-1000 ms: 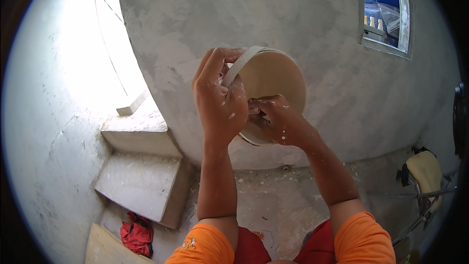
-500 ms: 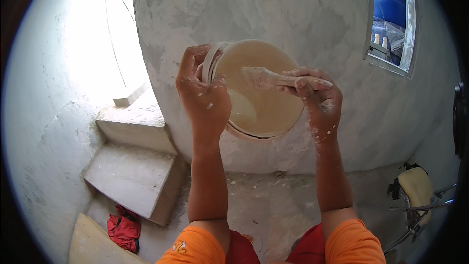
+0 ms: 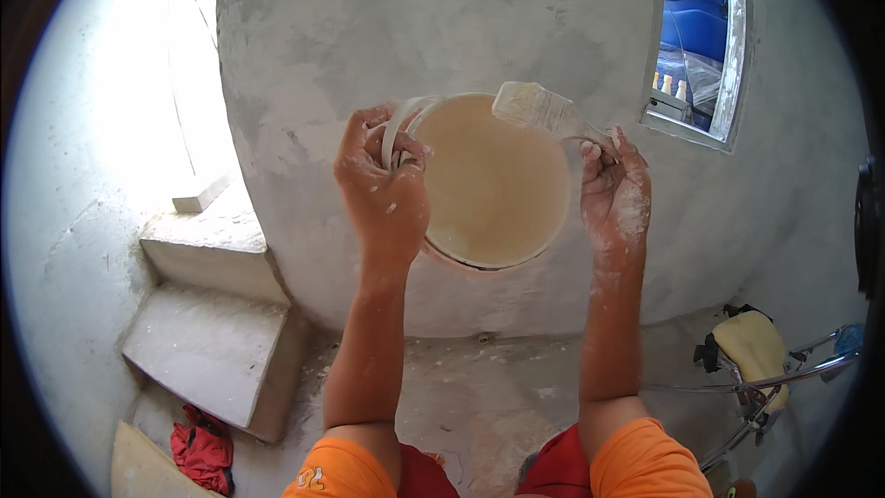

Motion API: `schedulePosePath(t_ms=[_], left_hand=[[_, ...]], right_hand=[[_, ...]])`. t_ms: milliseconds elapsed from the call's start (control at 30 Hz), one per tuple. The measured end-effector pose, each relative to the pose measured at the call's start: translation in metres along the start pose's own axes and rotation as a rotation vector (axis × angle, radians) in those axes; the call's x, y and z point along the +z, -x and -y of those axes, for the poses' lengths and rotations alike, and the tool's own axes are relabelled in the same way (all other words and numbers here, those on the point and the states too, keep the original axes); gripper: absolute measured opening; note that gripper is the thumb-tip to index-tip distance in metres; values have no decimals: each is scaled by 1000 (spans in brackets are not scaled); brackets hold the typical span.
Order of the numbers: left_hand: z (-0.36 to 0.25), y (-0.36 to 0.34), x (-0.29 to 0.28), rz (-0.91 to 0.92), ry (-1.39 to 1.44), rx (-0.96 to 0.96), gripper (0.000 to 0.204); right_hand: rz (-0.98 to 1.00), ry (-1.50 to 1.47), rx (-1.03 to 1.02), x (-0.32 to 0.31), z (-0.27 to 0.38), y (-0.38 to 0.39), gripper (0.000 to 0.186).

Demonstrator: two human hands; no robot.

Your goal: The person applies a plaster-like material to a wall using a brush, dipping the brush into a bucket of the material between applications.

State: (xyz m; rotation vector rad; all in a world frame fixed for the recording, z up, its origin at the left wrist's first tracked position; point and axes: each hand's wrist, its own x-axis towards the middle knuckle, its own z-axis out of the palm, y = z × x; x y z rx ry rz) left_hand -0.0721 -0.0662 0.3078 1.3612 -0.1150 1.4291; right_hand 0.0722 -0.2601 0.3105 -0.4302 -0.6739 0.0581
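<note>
A round pail, tilted so that its mouth faces me, holds pale cream liquid. My left hand is closed around the pail's white band-like handle at its left rim. In my right hand is a wide flat paintbrush, pinched by its handle between thumb and fingers. The brush's whitish, coated head points left and overlaps the pail's upper right rim. White splashes mark both hands and the right forearm.
A patchy grey wall rises behind the pail, with a window opening at upper right showing blue drums. Concrete steps stand left, near a red cloth. A metal-framed chair stands at right.
The brush has turned and lifted from over the liquid to the pail's upper right rim, its flat side now showing. My left hand still grips the handle. The view has shifted slightly right.
</note>
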Motion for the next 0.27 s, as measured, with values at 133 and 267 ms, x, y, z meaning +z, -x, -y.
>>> schedulePosePath(t_ms=[133, 267], left_hand=[[12, -1, 5, 7, 35, -44, 46], [20, -2, 2, 12, 24, -145, 47]], right_hand=[[-44, -198, -10, -27, 11, -19, 16], [-121, -251, -131, -46, 11, -32, 22]])
